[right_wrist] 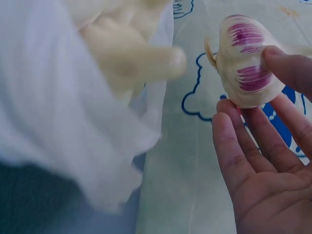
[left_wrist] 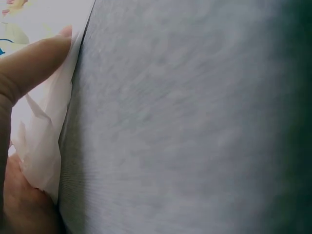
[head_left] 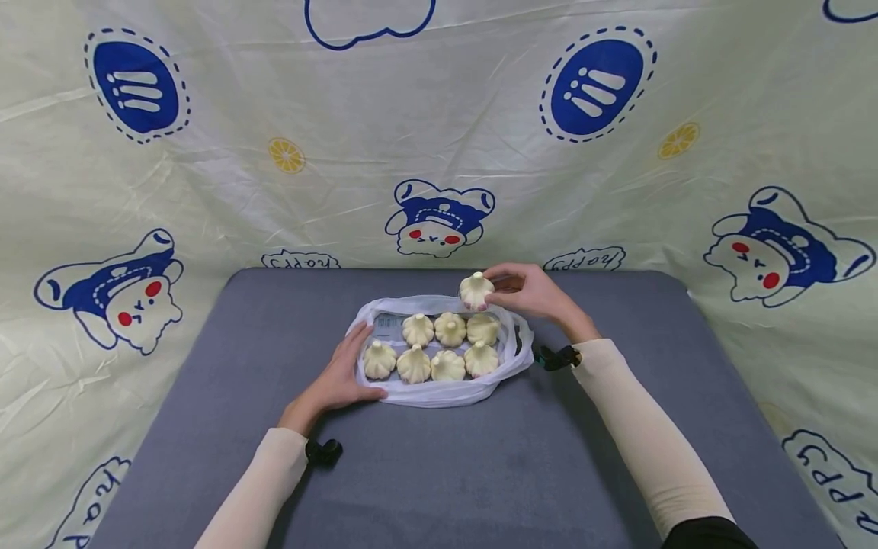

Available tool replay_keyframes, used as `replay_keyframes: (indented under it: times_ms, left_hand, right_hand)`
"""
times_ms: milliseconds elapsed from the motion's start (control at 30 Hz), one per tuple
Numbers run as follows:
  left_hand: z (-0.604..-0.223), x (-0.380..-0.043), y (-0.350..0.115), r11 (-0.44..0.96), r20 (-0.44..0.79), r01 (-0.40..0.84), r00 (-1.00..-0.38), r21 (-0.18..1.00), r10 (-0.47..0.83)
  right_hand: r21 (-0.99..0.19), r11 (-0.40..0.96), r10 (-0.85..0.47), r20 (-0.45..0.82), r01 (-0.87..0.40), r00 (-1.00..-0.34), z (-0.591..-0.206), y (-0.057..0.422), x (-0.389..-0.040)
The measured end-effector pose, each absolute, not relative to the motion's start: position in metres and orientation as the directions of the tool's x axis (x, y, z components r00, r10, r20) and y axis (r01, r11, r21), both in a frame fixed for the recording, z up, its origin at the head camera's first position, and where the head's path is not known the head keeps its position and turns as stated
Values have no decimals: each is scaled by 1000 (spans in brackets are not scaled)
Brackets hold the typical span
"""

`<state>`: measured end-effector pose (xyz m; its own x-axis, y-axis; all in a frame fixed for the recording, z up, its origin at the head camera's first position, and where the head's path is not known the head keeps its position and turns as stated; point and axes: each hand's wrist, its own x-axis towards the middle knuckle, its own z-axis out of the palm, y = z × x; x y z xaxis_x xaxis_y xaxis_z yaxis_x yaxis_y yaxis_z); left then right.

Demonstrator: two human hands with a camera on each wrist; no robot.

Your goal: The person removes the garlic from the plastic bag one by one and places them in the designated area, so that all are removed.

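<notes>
In the head view, my right hand (head_left: 524,290) pinches a garlic bulb (head_left: 476,291) between thumb and fingers, above the far rim of a white plastic bag (head_left: 439,393). The right wrist view shows purple streaks on this bulb (right_wrist: 246,58) and a tuft of dry roots. Several cream-white garlic bulbs (head_left: 450,329) sit inside the bag in two rows, most with stems up. My left hand (head_left: 343,374) holds the bag's left end, its thumb along the near side and fingers at the left rim. Seen from the left wrist, the thumb (left_wrist: 36,66) lies against the plastic.
The bag rests on a grey table (head_left: 466,473), toward its far edge. A printed pale curtain (head_left: 343,206) hangs behind and around the table. Loose bag handle plastic (head_left: 523,343) sticks out at the right end. A pale label (head_left: 388,326) shows at the bag's back left.
</notes>
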<state>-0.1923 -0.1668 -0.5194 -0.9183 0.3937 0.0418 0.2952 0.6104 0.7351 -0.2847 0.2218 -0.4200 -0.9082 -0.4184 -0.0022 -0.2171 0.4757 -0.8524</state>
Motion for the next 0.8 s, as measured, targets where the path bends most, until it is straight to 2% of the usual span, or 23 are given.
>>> replay_keyframes:
  times_ms: [800]
  left_hand:
    - [-528, -186, -164, 578, 113, 325, -921, 748, 372]
  right_hand:
    - [-900, 424, -188, 22, -102, -982, -455, 286, -258]
